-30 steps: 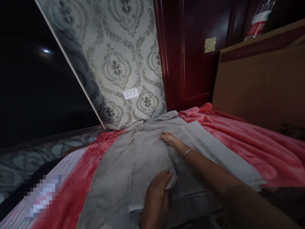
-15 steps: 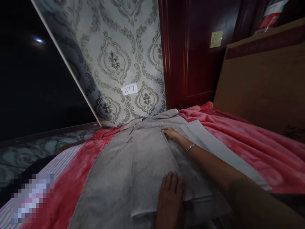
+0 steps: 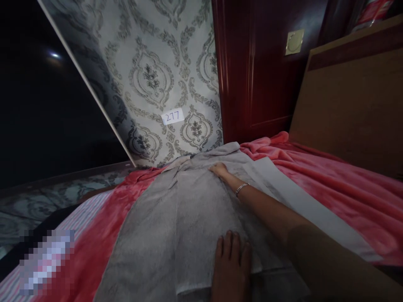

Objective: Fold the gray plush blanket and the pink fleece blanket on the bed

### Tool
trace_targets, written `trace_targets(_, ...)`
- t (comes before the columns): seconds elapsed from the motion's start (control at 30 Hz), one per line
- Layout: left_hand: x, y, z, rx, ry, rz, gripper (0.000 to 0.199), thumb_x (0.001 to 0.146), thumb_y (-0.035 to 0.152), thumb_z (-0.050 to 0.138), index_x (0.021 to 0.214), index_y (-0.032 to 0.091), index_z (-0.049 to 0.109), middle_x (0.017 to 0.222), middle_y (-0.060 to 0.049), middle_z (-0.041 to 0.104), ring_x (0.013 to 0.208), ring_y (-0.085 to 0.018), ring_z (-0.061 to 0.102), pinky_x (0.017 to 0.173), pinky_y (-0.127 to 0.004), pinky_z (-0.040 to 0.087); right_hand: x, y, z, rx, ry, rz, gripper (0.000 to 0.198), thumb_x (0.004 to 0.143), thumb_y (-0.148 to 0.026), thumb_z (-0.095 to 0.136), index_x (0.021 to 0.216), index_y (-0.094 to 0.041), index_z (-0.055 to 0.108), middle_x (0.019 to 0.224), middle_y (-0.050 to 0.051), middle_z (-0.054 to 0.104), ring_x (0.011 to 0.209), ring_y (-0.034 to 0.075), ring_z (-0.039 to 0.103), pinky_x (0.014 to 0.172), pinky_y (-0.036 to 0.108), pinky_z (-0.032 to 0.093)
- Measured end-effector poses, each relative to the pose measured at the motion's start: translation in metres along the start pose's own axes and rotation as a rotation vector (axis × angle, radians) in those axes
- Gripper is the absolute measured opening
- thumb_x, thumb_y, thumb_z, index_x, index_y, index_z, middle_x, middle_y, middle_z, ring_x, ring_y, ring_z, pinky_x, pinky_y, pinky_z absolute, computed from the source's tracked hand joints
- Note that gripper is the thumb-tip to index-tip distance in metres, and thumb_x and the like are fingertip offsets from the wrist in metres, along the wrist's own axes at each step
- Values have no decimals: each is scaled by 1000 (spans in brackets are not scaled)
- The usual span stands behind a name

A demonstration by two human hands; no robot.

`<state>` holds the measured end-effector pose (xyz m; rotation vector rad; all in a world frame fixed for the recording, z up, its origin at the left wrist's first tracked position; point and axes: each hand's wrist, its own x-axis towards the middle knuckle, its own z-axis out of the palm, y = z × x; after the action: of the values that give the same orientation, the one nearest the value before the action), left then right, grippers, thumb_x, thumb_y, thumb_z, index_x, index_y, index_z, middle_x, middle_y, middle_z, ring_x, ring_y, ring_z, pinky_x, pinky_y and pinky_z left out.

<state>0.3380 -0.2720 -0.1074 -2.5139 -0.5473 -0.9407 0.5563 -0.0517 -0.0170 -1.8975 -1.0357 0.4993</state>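
A grey cloth lies spread over a red blanket, with a folded panel of the same fabric running down its middle. My right hand, with a bracelet on its wrist, reaches to the panel's far end. Its fingers are curled in against the fabric there, partly hidden by the hand itself. Nearer to me, my left hand rests flat on the panel's near end, fingers stretched and slightly apart.
Red blanket shows on both sides of the cloth. A pale flat strip lies along its right side. A large cardboard box stands at right, a dark screen at left. Patterned wall bears a "277" label.
My right hand has moved slightly left along the panel's far end, its fingers now more curled. My left hand stays flat on the cloth. The view has shifted a little.
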Motion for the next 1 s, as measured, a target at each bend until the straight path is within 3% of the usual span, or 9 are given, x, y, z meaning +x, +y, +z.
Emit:
trace_targets(0.13, 1, 2, 9, 3, 52, -6, 33, 85, 26, 61, 117, 28, 68, 122, -7, 71, 117, -25, 63, 98, -42, 51, 10, -4, -4, -26, 42, -109, 8, 76, -20, 66, 83, -17, 68, 88, 1, 68, 88, 16, 59, 72, 20, 42)
trace_targets(0.27, 1, 10, 21, 68, 59, 11, 28, 87, 30, 61, 114, 25, 69, 115, -9, 73, 112, -27, 65, 94, -44, 51, 9, 11, -1, -87, 10, -89, 5, 72, -10, 63, 70, -15, 64, 72, 1, 63, 75, 15, 55, 67, 21, 39)
trace_targets(0.47, 2, 15, 19, 55, 149, -1, 24, 89, 34, 58, 107, 24, 71, 117, -6, 73, 112, -26, 65, 96, -41, 49, 9, 23, 9, -130, 24, -86, 8, 78, -23, 67, 79, -15, 66, 80, 1, 66, 76, 14, 56, 66, 20, 38)
trace_targets(0.6, 3, 16, 18, 62, 187, -31, 22, 88, 33, 59, 104, 27, 72, 116, -3, 73, 110, -26, 65, 98, -42, 49, 11, 21, 12, -163, 65, -92, 9, 81, -20, 64, 87, -15, 68, 94, 5, 70, 87, 17, 59, 73, 21, 41)
trace_targets(0.8, 2, 19, 13, 80, 87, -22, 25, 92, 33, 56, 111, 25, 70, 123, -4, 71, 115, -26, 64, 95, -42, 54, 7, 18, 9, -176, 57, -65, 14, 82, -15, 63, 92, -11, 72, 101, 14, 73, 95, 22, 64, 80, 24, 45)
trace_targets(1.0, 10, 14, -16, -12, -101, 0, 36, 94, 27, 50, 128, 20, 63, 133, -7, 65, 126, -28, 58, 103, -45, 53, -23, 24, -8, -177, 17, -54, 32, 86, -24, 62, 116, -14, 68, 118, 10, 70, 108, 21, 65, 90, 27, 48)
